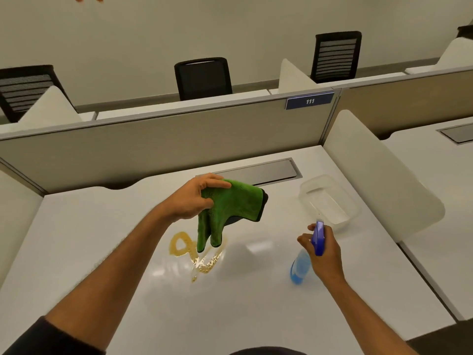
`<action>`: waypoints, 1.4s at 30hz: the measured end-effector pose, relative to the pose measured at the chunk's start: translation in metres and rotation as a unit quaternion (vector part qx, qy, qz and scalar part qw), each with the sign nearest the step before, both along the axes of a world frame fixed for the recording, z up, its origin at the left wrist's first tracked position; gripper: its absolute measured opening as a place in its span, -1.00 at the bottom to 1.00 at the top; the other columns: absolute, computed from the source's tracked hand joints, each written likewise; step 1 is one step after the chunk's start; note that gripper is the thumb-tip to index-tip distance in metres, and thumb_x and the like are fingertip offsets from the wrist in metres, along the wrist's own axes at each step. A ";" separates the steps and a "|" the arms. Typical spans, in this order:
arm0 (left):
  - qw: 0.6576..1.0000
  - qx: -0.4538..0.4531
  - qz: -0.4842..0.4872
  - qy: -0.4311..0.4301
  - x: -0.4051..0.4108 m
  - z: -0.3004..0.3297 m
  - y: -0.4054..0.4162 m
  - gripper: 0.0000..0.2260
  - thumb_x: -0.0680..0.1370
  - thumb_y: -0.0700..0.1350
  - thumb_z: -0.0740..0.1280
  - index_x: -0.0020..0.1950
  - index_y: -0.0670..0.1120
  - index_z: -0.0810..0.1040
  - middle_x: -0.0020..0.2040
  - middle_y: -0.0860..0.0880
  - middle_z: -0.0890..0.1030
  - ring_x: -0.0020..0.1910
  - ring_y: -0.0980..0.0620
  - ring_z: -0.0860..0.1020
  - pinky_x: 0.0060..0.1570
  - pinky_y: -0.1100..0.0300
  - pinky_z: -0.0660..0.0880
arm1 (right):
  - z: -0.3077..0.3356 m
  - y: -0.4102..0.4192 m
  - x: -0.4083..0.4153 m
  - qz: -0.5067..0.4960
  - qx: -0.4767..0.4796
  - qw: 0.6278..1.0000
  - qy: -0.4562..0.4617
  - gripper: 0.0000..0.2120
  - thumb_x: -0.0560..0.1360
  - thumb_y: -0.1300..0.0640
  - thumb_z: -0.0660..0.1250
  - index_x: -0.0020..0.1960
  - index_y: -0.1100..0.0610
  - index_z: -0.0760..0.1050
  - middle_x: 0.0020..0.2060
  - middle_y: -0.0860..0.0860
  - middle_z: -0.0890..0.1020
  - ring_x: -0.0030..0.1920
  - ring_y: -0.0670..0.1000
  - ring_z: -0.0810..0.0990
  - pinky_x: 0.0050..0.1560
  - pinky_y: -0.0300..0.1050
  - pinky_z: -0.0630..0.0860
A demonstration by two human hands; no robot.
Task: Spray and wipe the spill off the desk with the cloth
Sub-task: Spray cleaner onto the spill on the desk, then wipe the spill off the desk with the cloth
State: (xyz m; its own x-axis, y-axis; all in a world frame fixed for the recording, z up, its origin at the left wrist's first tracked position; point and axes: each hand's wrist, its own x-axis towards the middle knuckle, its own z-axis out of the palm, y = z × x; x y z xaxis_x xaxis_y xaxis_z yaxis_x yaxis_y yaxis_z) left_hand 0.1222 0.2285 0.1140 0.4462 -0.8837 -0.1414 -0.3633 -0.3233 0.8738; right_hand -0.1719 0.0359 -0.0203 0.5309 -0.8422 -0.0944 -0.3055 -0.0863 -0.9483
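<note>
Green microfibre cloth (231, 204): pinched at one edge by the left hand (190, 198), hanging bunched in the air, its lower folds dangling just over the 12 o'clock edge of the spill.
Spill (195, 254): amber, beaded liquid in a loop and squiggle at the centre of the white counter (102, 226); it looks wet and not yet wiped.
Left hand: closed on the cloth, thumb on top, fingers curled under.
Right hand (323, 252): wrapped around the neck of the spray bottle (305, 260), out at 3 o'clock from the spill; whether a finger rests on the trigger I cannot tell.
Spray bottle: blue head and pale blue liquid, base at or just above the counter; nozzle seems to face away toward 12 o'clock, not at the spill.
Clear plastic container (330, 201): empty-looking, at 1 o'clock from the spill, just beyond the bottle.
Risk, smearing: the bunched cloth could drag the liquid outward instead of lifting it, since the folds hang loose, not flat.
Risk, premature soak: the dangling tips may touch the spill before any spraying is done.
Risk, misdirected spray: squeezing from this angle would likely mist the container or bare counter.
Risk, knock: swinging the bottle toward the spill could clip the container, which looks light.
</note>
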 end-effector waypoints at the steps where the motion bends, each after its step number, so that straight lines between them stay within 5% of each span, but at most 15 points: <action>1: 1.000 -0.001 -0.004 0.006 0.001 0.000 0.003 -0.47 0.43 -0.47 0.24 0.25 -0.01 0.65 0.30 0.05 0.48 0.23 -0.03 0.51 0.06 -0.09 0.64 | 0.002 0.001 -0.001 0.010 -0.001 1.000 0.008 -0.27 0.27 -0.16 0.48 0.33 0.07 0.34 0.24 0.04 0.53 0.18 0.06 0.57 0.03 -0.32 0.58; 3: 1.000 -0.001 -0.014 0.014 0.003 0.000 0.009 -0.48 0.44 -0.47 0.24 0.24 -0.01 0.65 0.30 0.04 0.48 0.23 -0.02 0.51 0.07 -0.08 0.64 | 0.003 0.002 -0.005 0.031 0.002 0.999 0.036 -0.10 0.26 -0.05 0.52 0.50 0.07 0.20 0.42 0.02 0.41 0.35 0.02 0.42 0.22 -0.10 0.51; 6: 0.999 -0.003 -0.015 0.030 0.010 0.000 0.020 -0.49 0.45 -0.47 0.24 0.23 -0.01 0.67 0.30 0.04 0.48 0.23 -0.04 0.51 0.08 -0.08 0.65 | 0.009 0.009 -0.012 0.019 -0.005 0.998 0.053 0.05 0.25 -0.01 0.55 0.58 -0.01 0.02 0.54 -0.02 0.21 0.49 0.05 0.25 0.32 -0.04 0.39; 11: 0.998 -0.009 -0.030 0.057 0.019 -0.004 0.043 -0.51 0.48 -0.48 0.24 0.23 -0.04 0.67 0.27 0.04 0.50 0.22 -0.07 0.50 0.09 -0.04 0.65 | 0.040 0.032 0.000 -0.041 -0.161 0.985 0.054 -0.01 0.30 -0.06 0.52 0.56 -0.01 0.04 0.57 -0.02 0.15 0.57 0.04 0.06 0.48 0.26 0.24; 14: 0.997 0.002 -0.061 0.047 0.021 -0.008 0.054 -0.51 0.47 -0.46 0.24 0.26 -0.04 0.65 0.29 0.03 0.50 0.24 -0.08 0.49 0.12 0.02 0.65 | 0.067 0.056 0.043 0.053 -0.272 0.961 0.014 -0.28 0.38 -0.02 0.48 0.46 0.07 0.30 0.46 0.07 0.39 0.52 0.05 0.23 0.45 0.20 0.31; 17: 0.995 0.006 -0.077 0.067 0.021 -0.016 0.061 -0.52 0.48 -0.48 0.24 0.27 -0.08 0.63 0.28 0.00 0.51 0.22 -0.08 0.51 0.09 0.08 0.65 | 0.076 0.084 0.103 0.231 -0.193 0.950 0.075 -0.24 0.42 -0.10 0.47 0.52 -0.08 0.19 0.47 -0.07 0.34 0.40 -0.09 0.31 0.34 -0.10 0.34; 19: 0.994 0.004 -0.075 0.082 0.025 -0.025 0.066 -0.53 0.48 -0.49 0.23 0.26 -0.10 0.64 0.24 0.01 0.54 0.19 -0.06 0.54 0.05 0.14 0.65 | 0.063 0.094 0.137 0.295 -0.170 0.932 0.127 -0.32 0.47 -0.06 0.44 0.50 -0.15 0.21 0.41 -0.11 0.39 0.33 -0.12 0.35 0.33 -0.09 0.39; 23: 0.995 0.018 -0.070 0.071 0.043 -0.051 0.077 -0.47 0.43 -0.47 0.18 0.21 -0.03 0.66 0.23 0.02 0.61 0.21 -0.05 0.56 0.15 -0.02 0.63 | 0.037 0.095 0.183 0.303 -0.172 0.921 0.171 -0.83 0.53 0.11 0.29 0.04 -0.08 0.60 -0.12 -0.05 0.68 -0.13 0.00 0.60 -0.06 0.13 0.62; 25: 0.999 0.021 -0.036 0.027 0.053 -0.064 0.079 -0.45 0.41 -0.46 0.18 0.18 0.05 0.67 0.22 0.04 0.62 0.21 -0.03 0.55 0.17 -0.05 0.62 | 0.031 0.094 0.199 0.298 -0.189 0.918 0.181 -0.80 0.54 0.15 0.26 0.01 -0.07 0.62 -0.17 -0.05 0.69 -0.17 0.01 0.60 -0.09 0.10 0.62; 28: 0.996 0.002 -0.001 -0.092 0.064 -0.079 0.074 -0.53 0.46 -0.42 0.26 0.17 0.06 0.63 0.18 0.02 0.62 0.15 0.00 0.52 0.13 0.09 0.58 | 0.018 0.089 0.215 0.265 -0.212 0.930 0.142 -0.73 0.56 0.19 0.27 0.19 -0.02 0.61 0.02 -0.01 0.71 -0.02 0.04 0.63 0.06 0.01 0.61; 32: 0.971 0.033 -0.045 -0.234 0.067 -0.110 0.069 -0.61 0.50 -0.41 0.23 0.17 -0.02 0.59 0.13 -0.01 0.62 0.08 -0.02 0.51 0.05 0.11 0.52 | -0.019 0.085 0.214 0.237 -0.270 0.925 0.121 -0.60 0.47 0.33 0.39 0.27 0.07 0.58 0.16 0.08 0.66 0.13 0.09 0.60 0.15 -0.05 0.53; 35: 0.961 0.065 -0.128 -0.237 0.057 -0.158 0.080 -0.57 0.45 -0.41 0.19 0.15 -0.01 0.59 0.12 0.03 0.64 0.08 -0.03 0.56 0.05 0.06 0.52 | -0.065 0.089 0.197 0.283 -0.292 0.901 0.151 -0.53 0.33 0.43 0.43 0.18 0.11 0.62 0.10 0.11 0.69 0.10 0.16 0.64 0.11 -0.03 0.57; 39: 0.961 0.171 -0.159 -0.148 0.053 -0.221 0.120 -0.67 0.57 -0.16 0.29 0.33 0.00 0.55 0.30 0.00 0.60 0.29 -0.04 0.53 0.28 0.05 0.46 | -0.109 0.105 0.174 0.416 -0.192 0.825 0.331 -0.53 0.45 -0.01 0.31 0.35 0.02 0.50 0.34 0.07 0.54 0.43 0.20 0.40 0.34 0.13 0.40; 42: 0.968 0.199 -0.011 -0.151 0.070 -0.252 0.162 -0.39 0.59 0.28 0.13 0.53 -0.04 0.35 0.52 -0.04 0.40 0.51 -0.07 0.35 0.49 0.08 0.26 | -0.128 0.122 0.169 0.424 -0.174 0.818 0.347 -0.14 0.42 -0.41 0.17 0.59 -0.07 -0.01 0.55 -0.15 -0.05 0.57 -0.02 -0.18 0.57 0.11 -0.06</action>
State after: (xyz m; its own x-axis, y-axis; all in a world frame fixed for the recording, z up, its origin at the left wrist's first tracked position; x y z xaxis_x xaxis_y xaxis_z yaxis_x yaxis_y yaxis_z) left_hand 0.1920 0.3901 -0.1379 0.5023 -0.7960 -0.3378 -0.5938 -0.6015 0.5345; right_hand -0.0028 0.1580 -0.1482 0.8589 -0.2378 -0.4537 -0.4493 -0.7751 -0.4443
